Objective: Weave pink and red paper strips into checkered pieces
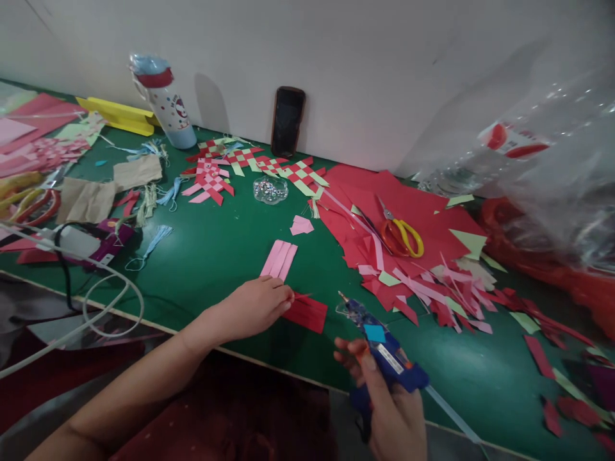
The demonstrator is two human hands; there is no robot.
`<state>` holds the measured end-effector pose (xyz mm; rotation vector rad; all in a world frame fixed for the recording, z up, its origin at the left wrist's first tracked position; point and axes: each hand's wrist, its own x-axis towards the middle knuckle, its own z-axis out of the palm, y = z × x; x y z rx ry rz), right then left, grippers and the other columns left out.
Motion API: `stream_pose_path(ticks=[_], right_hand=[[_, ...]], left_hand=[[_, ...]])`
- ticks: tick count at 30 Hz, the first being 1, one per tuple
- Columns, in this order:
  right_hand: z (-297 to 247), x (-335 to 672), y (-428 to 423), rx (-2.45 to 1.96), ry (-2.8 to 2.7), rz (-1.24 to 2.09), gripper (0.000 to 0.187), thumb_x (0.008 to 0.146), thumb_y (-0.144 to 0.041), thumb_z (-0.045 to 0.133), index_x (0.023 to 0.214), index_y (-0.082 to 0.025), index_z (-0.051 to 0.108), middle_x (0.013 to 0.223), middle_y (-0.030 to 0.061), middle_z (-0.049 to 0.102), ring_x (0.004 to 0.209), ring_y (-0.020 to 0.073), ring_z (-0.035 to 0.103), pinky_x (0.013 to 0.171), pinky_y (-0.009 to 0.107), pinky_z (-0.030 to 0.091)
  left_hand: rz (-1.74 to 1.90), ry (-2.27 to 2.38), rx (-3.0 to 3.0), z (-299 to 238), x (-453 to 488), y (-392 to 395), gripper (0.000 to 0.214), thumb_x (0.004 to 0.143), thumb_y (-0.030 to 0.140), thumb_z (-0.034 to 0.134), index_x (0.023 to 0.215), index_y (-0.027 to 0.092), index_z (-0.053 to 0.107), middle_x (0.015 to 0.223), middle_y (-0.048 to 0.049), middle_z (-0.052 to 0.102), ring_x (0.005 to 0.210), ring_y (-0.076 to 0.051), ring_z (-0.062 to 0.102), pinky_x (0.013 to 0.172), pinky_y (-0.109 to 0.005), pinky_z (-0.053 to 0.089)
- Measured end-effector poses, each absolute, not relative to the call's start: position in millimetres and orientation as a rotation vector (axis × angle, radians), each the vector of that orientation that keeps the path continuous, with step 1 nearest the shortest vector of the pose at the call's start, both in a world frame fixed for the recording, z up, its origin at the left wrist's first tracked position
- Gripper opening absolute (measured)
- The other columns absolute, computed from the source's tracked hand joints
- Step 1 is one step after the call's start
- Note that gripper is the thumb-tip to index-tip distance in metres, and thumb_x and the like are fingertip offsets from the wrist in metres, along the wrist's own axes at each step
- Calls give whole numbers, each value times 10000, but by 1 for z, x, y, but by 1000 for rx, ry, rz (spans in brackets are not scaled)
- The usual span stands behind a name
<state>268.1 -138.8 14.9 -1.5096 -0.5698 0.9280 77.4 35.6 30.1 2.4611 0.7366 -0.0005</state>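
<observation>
My right hand [384, 397] is wrapped around a blue hot glue gun [384, 346] with a glue stick out of its back. The gun's nozzle points up and to the left, above the green table. My left hand [259, 307] lies low over the paper, its fingers closed, with a thin red strip end at the fingertips. Beyond the knuckles, pink paper strips [278, 257] lie side by side. Red paper strips [307, 313] reach out to the right from under the same hand, which hides where the two colours meet.
Red sheets [350, 186] with scissors [403, 235] and paper scraps [442, 288] are on the right. Woven paper fish [211, 182], a bead dish [270, 191], a phone [287, 121] and a bottle [168, 105] stand toward the wall. A white cable [113, 275] crosses the left.
</observation>
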Motion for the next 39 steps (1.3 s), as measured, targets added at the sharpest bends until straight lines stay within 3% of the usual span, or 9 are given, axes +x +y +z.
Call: stream_pose_path(ticks=[8, 13, 16, 26, 39], right_hand=[[29, 253, -141, -1594, -926, 1226, 355, 878, -520, 557, 798, -194, 672, 788, 73, 700, 668, 177, 647, 654, 293, 561], [25, 234, -123, -1608, -948, 1280, 421, 872, -534, 557, 1104, -186, 598, 764, 43, 687, 612, 166, 617, 613, 285, 538], [18, 237, -116, -1596, -1044, 1298, 459, 883, -531, 542, 1168, -171, 545, 767, 46, 681, 601, 172, 626, 599, 286, 539], [19, 235, -112, -1655, -1052, 1226, 339, 866, -523, 566, 922, -191, 607, 739, 43, 680, 627, 187, 653, 601, 294, 554], [20, 239, -109, -1842, -1351, 1048, 438, 855, -504, 556, 1160, -195, 611, 824, 65, 710, 751, 227, 695, 670, 296, 571]], left_hand=[[-86, 638, 2159, 41, 64, 61, 310, 993, 301, 344, 931, 169, 618, 952, -54, 639, 855, -167, 602, 801, -266, 439], [-52, 605, 2052, 43, 62, 65, 304, 977, 265, 348, 1108, 184, 611, 1103, -57, 642, 928, -156, 604, 842, -242, 438], [-62, 608, 2025, 44, 61, 67, 292, 965, 240, 355, 1092, 190, 613, 1067, -44, 653, 880, -146, 607, 813, -232, 444], [-27, 602, 2012, 45, 60, 69, 293, 925, 164, 363, 1057, 198, 622, 1020, -33, 656, 872, -145, 603, 787, -234, 443], [-17, 578, 2003, 43, 58, 70, 293, 929, 171, 360, 1058, 202, 621, 1044, -33, 654, 852, -142, 606, 781, -225, 445]])
